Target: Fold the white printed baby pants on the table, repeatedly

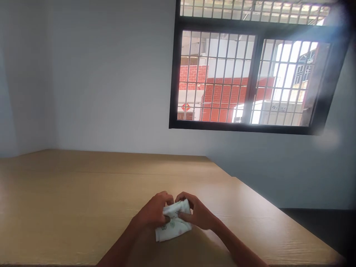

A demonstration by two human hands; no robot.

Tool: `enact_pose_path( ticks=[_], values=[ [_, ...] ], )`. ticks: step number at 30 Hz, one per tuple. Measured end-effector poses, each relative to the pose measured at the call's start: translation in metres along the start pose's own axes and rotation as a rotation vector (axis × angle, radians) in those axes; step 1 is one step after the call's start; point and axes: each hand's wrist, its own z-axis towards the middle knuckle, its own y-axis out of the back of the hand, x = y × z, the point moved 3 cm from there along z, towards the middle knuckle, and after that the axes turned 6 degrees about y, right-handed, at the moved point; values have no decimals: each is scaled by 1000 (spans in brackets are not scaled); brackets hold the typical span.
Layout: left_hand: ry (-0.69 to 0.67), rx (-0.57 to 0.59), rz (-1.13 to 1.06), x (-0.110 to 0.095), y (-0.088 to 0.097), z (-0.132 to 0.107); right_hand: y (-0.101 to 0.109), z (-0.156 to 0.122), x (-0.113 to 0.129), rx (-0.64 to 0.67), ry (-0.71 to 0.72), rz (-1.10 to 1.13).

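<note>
A white cloth [174, 231] with small faint printed figures is folded into a small, roughly rectangular bundle just over the table, near its front edge. My left hand [155, 211] grips the left side of the cloth, its thumb on the near face and its fingers curled at the far edge. On the other side, my right hand [196, 211] pinches the cloth's upper right part, thumb on top and fingers bent behind. The fingertips of both hands come close together at the far edge. Whether the cloth's underside touches the table cannot be made out.
The light wooden table [69, 207] spreads wide to the left and back, with a seam across it. Its right edge [278, 209] slants toward the front right corner, with dark floor beyond. Behind stand a pale wall [111, 74] and a barred window [257, 74].
</note>
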Motion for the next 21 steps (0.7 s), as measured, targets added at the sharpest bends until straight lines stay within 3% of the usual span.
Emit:
enact_pose_path(
  ticks=[5, 9, 13, 16, 21],
  values=[
    [-104, -198, -98, -18, 2, -54, -24, -37, 44, -84, 357, -362],
    [-155, -160, -171, -15, -11, -86, -40, -65, 58, -87, 523, -541],
    [-140, -69, -328, -4, -32, -99, -43, -81, 60, -88, 565, -610],
    [-93, -52, -327, -1, -44, -101, -43, -86, 64, -92, 547, -698],
    [-54, -91, -271, -11, -48, -100, -45, -83, 70, -124, 444, -658]
  ],
)
